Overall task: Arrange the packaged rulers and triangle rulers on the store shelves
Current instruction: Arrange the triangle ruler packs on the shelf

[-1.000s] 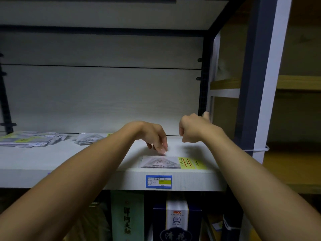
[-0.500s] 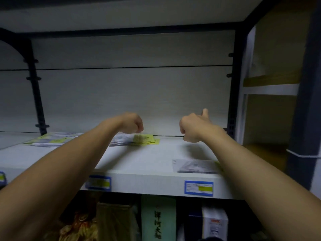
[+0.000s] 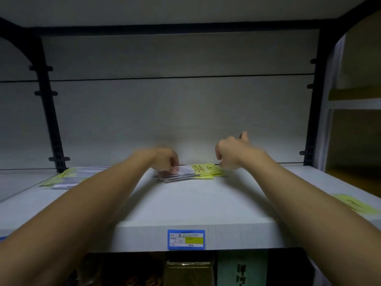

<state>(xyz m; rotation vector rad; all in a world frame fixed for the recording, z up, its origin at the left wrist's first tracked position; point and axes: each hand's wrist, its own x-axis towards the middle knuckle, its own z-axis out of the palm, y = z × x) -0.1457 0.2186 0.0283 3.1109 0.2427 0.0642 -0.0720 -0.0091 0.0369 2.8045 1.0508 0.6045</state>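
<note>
While the left hand (image 3: 165,162) grips it, the ruler stack (image 3: 191,173) lies under its fingers.

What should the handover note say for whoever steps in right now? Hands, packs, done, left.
Left hand: blurred, fingers curled onto the left end of the middle stack of packs at the back of the shelf.
Right hand: fingers loosely curled, holding nothing, just above the stack's yellow end; contact unclear.
Other packs: a left stack further along the shelf, one single pack near the front edge on the right.
Done: one pack laid at the front right.
Left: the middle stack looks fanned and needs squaring or moving to its spot; the left stack seems untouched.
</note>
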